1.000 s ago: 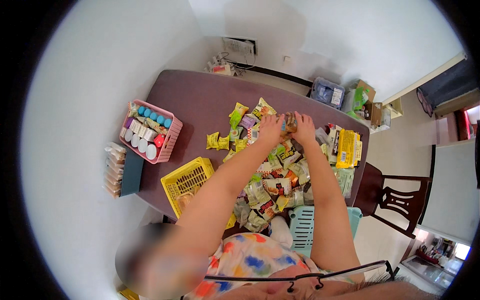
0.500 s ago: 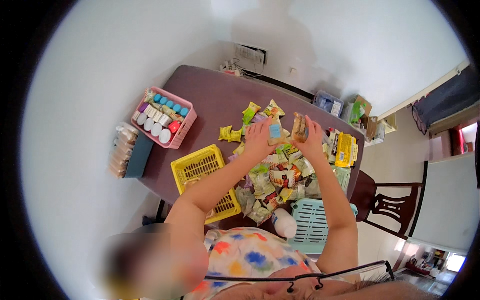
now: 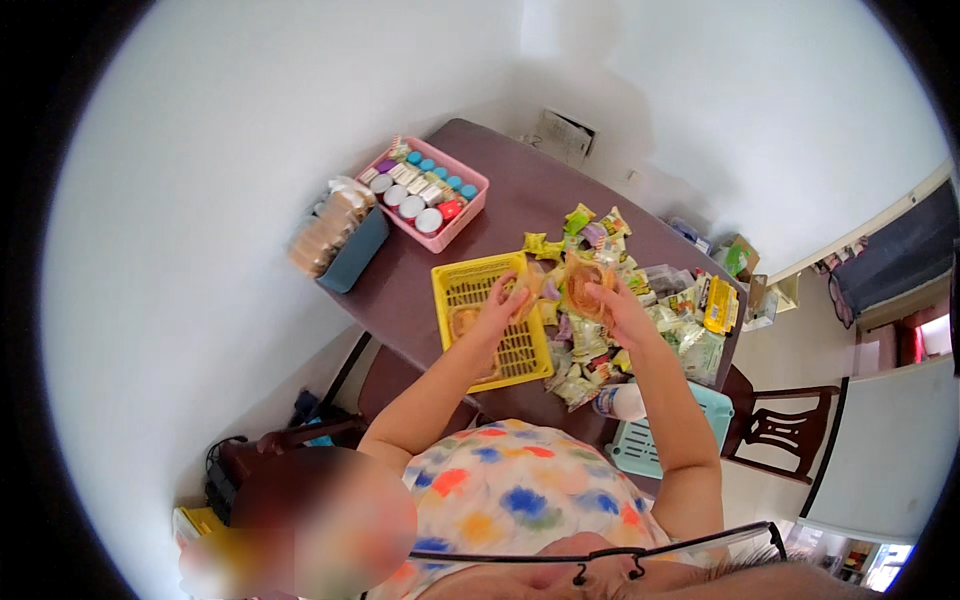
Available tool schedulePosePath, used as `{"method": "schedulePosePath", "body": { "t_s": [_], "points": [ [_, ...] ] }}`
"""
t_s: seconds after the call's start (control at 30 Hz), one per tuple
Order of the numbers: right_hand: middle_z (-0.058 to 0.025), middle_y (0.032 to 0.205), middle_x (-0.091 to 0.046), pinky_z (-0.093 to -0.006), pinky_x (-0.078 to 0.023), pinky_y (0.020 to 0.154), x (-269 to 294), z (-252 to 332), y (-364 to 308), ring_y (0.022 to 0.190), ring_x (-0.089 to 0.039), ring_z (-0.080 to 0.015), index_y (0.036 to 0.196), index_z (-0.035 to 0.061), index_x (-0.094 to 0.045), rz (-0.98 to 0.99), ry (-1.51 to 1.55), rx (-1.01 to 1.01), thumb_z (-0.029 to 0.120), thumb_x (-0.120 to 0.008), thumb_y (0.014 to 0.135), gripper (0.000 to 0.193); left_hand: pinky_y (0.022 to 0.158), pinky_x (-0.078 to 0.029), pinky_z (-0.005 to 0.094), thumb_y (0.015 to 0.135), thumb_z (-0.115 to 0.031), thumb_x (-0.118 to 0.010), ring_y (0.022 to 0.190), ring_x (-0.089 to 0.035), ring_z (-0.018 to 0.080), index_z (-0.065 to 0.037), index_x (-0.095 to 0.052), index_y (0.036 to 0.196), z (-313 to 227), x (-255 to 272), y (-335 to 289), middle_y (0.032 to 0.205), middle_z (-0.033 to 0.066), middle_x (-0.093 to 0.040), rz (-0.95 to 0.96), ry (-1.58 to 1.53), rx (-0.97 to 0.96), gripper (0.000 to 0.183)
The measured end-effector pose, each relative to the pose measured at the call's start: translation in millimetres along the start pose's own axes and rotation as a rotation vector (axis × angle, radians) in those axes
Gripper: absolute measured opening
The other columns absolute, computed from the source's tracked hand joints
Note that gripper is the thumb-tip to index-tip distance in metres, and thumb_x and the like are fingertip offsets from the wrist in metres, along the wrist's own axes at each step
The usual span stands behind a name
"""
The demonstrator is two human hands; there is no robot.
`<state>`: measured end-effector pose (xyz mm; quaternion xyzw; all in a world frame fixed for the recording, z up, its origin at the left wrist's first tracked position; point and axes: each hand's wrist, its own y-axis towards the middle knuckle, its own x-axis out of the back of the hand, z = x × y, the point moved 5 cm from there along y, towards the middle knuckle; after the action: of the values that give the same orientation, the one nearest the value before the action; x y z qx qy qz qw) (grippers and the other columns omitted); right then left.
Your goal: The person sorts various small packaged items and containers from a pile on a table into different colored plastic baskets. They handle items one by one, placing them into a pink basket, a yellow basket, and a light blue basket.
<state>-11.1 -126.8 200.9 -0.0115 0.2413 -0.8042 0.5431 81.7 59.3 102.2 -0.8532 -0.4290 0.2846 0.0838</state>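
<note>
My left hand point(image 3: 496, 312) is closed on a clear-wrapped snack point(image 3: 529, 288), partly hidden by the fingers, above the right side of a yellow slatted basket point(image 3: 478, 263). A flat, orange-brown pastry in a clear wrapper point(image 3: 584, 284) is gripped by my right hand point(image 3: 622, 308), just right of the basket. Inside the basket lies a round wrapped pastry point(image 3: 464, 321), with another wrapped piece partly covered near my left wrist. Below and around my right hand spreads a heap of small snack packets point(image 3: 590, 345), mostly green, yellow and white.
A pink basket point(image 3: 466, 222) of blue-lidded and white-lidded containers stands at the far left, beside a blue-grey bin point(image 3: 352, 252) of wrapped brown goods. Near my right forearm are a white bottle point(image 3: 624, 401) and a turquoise basket point(image 3: 640, 452). A yellow packet point(image 3: 720, 304) sits at the table's right.
The view has turned, so the table appears shifted. Both hands have moved left with their wrapped items, and my left hand has come over the yellow basket. The pastry's broad face now shows.
</note>
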Motion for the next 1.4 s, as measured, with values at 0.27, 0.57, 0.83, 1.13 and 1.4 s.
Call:
{"method": "schedulePosePath", "body": {
  "t_s": [0.27, 0.57, 0.83, 1.13, 1.4],
  "points": [
    [-0.0089, 0.122, -0.058, -0.035, -0.05, 0.091, -80, -60, -13, 0.109, -0.059, -0.0216, 0.126, 0.0053, -0.048, 0.118, 0.329, -0.137, 0.029, -0.05, 0.097, 0.038, 0.1, -0.039, 0.046, 0.098, -0.047, -0.04, 0.122, -0.046, 0.0216, -0.021, -0.041, 0.138, -3, 38, -58, 0.135, 0.0025, -0.048, 0.211, -0.571, 0.11, 0.048],
    [-0.0072, 0.128, -0.052, -0.0335, -0.041, 0.099, -122, -89, -16, 0.115, -0.052, -0.0185, 0.136, 0.0067, -0.039, 0.123, 0.136, 0.033, 0.029, -0.055, 0.095, 0.05, 0.097, -0.04, 0.0464, 0.097, -0.05, -0.041, 0.124, -0.046, 0.0196, -0.023, -0.036, 0.14, -12, 57, -97, 0.137, -0.0004, -0.047, 0.216, -0.346, 0.111, 0.052],
    [-0.0045, 0.135, -0.042, -0.0383, -0.045, 0.096, -155, -92, -25, 0.121, -0.047, -0.02, 0.148, 0.0215, -0.017, 0.057, 0.032, 0.03, 0.025, -0.064, 0.09, 0.074, 0.101, -0.037, 0.0429, 0.093, -0.04, -0.054, 0.125, -0.044, 0.0197, -0.018, -0.028, 0.143, 1, 64, -84, 0.136, 0.006, -0.044, 0.093, -0.248, -0.014, 0.06],
    [-0.0075, 0.125, -0.052, -0.0418, -0.05, 0.087, -96, -124, 59, 0.111, -0.055, -0.0241, 0.141, 0.0141, -0.028, -0.113, 0.116, -0.208, 0.02, -0.068, 0.087, 0.068, 0.11, -0.026, 0.0408, 0.092, -0.032, -0.054, 0.132, -0.036, 0.0285, -0.005, -0.04, 0.137, 41, 121, -30, 0.139, 0.0136, -0.041, -0.316, 0.662, -0.222, 0.054],
    [-0.0132, 0.133, -0.045, -0.0367, -0.042, 0.098, -83, -161, 167, 0.118, -0.048, -0.0259, 0.14, 0.0029, -0.032, -0.089, -0.076, 0.084, 0.026, -0.074, 0.082, 0.075, 0.111, -0.019, 0.0523, 0.081, -0.031, -0.061, 0.133, -0.034, 0.0265, -0.011, -0.05, 0.127, 62, 103, -30, 0.137, 0.0111, -0.042, -0.202, 1.63, -0.398, 0.052]
  ]
}}
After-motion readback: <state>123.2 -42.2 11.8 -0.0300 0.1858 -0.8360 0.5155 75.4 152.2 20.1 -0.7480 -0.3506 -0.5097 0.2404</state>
